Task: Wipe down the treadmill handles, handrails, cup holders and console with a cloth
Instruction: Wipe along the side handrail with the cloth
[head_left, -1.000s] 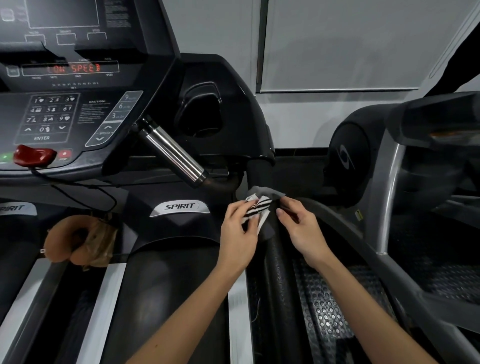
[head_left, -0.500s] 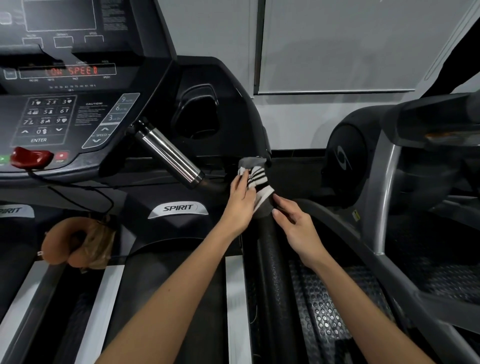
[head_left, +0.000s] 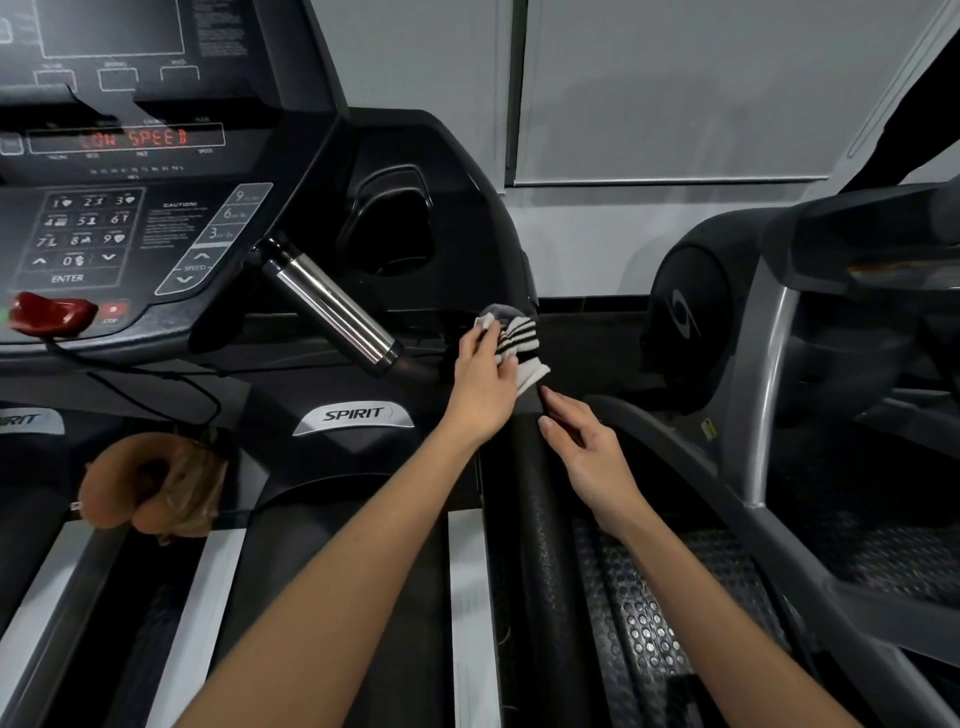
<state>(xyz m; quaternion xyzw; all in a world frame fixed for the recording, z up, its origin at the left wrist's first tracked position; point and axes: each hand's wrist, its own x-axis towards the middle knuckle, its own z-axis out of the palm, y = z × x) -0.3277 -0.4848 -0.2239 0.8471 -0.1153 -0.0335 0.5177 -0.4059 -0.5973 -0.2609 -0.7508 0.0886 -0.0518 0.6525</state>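
Observation:
My left hand (head_left: 483, 379) grips a white cloth with black stripes (head_left: 514, 340) and presses it against the top end of the black foam handrail (head_left: 540, 519), just under the cup holder (head_left: 389, 223). My right hand (head_left: 587, 447) rests lightly on the same handrail a little lower, fingers relaxed and holding nothing. The chrome pulse handle (head_left: 332, 312) slants down toward my left hand. The console (head_left: 119, 218) with keypad and red "LOW SPEED" display fills the upper left.
A red safety key (head_left: 49, 312) with a black cord sits on the console's lower edge. A brown neck pillow (head_left: 150, 483) hangs below it. Another exercise machine (head_left: 779, 338) stands close on the right, across a studded rubber floor (head_left: 649, 623).
My left hand has carried the cloth up along the handrail to its top end near the cup holder. My right hand let go of the cloth and stayed lower on the rail.

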